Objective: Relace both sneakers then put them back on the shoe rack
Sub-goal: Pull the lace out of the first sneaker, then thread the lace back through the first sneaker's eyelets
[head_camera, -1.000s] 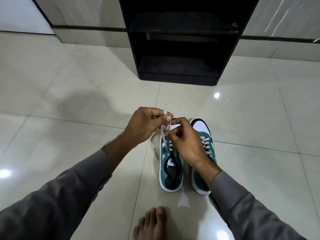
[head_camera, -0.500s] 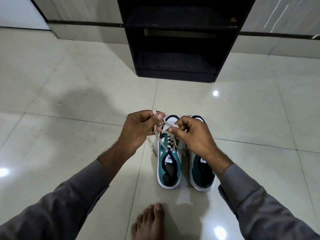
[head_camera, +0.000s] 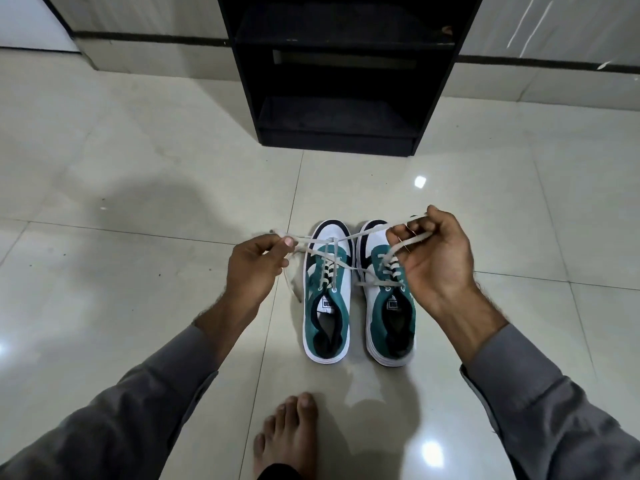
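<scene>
Two green-and-white sneakers stand side by side on the floor, toes pointing away from me: the left sneaker (head_camera: 327,299) and the right sneaker (head_camera: 389,306). A pale lace (head_camera: 313,241) runs from the left sneaker's eyelets out to both sides. My left hand (head_camera: 256,261) pinches one end of it, left of the shoe. My right hand (head_camera: 434,258) grips the other end, held over the right sneaker's laces, covering part of that shoe. The lace is stretched taut between my hands. The black shoe rack (head_camera: 337,74) stands beyond the sneakers with bare shelves.
My bare foot (head_camera: 287,434) rests on the glossy tiled floor (head_camera: 138,188) just behind the sneakers. A wall with a dark skirting line (head_camera: 149,38) runs behind the rack.
My hands were together over the left sneaker's toe; now they have pulled apart sideways, drawing the lace ends out tight. The right sneaker's front is uncovered.
</scene>
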